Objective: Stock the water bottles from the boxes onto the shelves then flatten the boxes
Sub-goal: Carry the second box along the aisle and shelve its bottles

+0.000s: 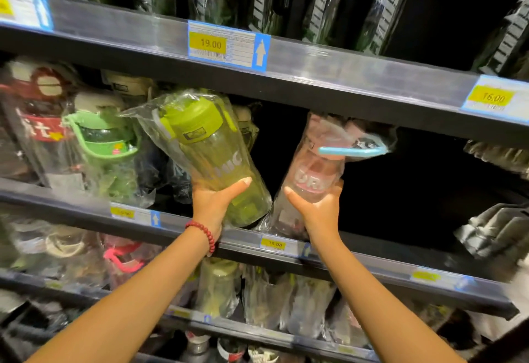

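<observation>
In the left hand point(213, 201), the green bottle point(211, 148) is translucent smooth plastic under a glossy, crinkled clear wrap. The pink bottle point(315, 176) in the right hand point(317, 208) looks alike. Above both, the shelf edge point(343, 76) is dark matt metal with a shiny clear strip holding paper price tags point(226, 46).

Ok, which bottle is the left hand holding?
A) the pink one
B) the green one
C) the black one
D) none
B: the left hand, wearing a red bead bracelet, grips the green bottle; the right hand holds the pink bottle.
</observation>
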The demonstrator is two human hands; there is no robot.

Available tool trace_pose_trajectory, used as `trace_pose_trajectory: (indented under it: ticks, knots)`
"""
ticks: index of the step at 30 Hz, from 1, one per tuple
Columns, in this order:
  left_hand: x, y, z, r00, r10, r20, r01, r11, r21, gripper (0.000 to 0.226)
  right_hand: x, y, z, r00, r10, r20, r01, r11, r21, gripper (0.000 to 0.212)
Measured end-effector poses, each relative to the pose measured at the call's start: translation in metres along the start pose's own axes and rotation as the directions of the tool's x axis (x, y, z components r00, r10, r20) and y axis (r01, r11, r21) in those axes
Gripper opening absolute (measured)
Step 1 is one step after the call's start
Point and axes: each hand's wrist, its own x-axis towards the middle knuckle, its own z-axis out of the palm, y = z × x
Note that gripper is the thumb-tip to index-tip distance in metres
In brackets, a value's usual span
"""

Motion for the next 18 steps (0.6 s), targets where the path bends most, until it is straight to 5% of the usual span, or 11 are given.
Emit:
trace_pose_trajectory:
  ticks: [9, 18]
  knots:
    - [0.022, 0.013, -0.035, 0.969, 0.069, 0.237, -0.147, 0.932, 0.331, 0.080, -0.007, -0.003, 0.032, 0.988, -0.100, 0.117, 0.108, 0.992, -0.064, 0.080]
    - [0.050, 0.030, -0.054, 0.966, 0.065, 0.251, -0.179, 0.866, 0.467, 0.103, -0.013, -0.007, 0.066, 0.993, -0.055, 0.100, 0.063, 0.995, -0.074, 0.070]
